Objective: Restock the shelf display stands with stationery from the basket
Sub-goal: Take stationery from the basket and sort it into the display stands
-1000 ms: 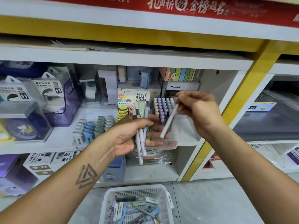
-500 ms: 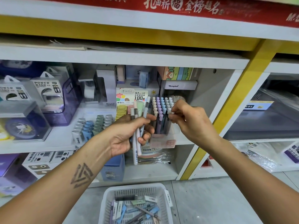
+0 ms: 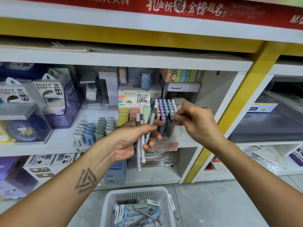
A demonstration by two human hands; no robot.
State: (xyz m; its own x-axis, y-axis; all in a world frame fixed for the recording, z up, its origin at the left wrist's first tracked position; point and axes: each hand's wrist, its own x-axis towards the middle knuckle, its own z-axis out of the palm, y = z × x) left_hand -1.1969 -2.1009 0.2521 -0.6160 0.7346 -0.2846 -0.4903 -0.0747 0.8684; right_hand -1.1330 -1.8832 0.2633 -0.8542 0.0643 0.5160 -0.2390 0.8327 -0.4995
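We are restocking the pen stand (image 3: 165, 118).
Left hand (image 3: 131, 141) is gripping several pens (image 3: 142, 145); right hand (image 3: 195, 122) is pinching one pen (image 3: 172, 122) in the stand.

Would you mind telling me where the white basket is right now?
In the head view, the white basket sits on the floor at bottom centre, below the shelf, between the person's forearms and beneath the left hand gripping pens.

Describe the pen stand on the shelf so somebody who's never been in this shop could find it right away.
Find the yellow post; the white shelf just left of it carries the pen stand, at its right end, where the right hand is. Unlike the flat lead cases beside it, it holds upright pastel pens in rows.
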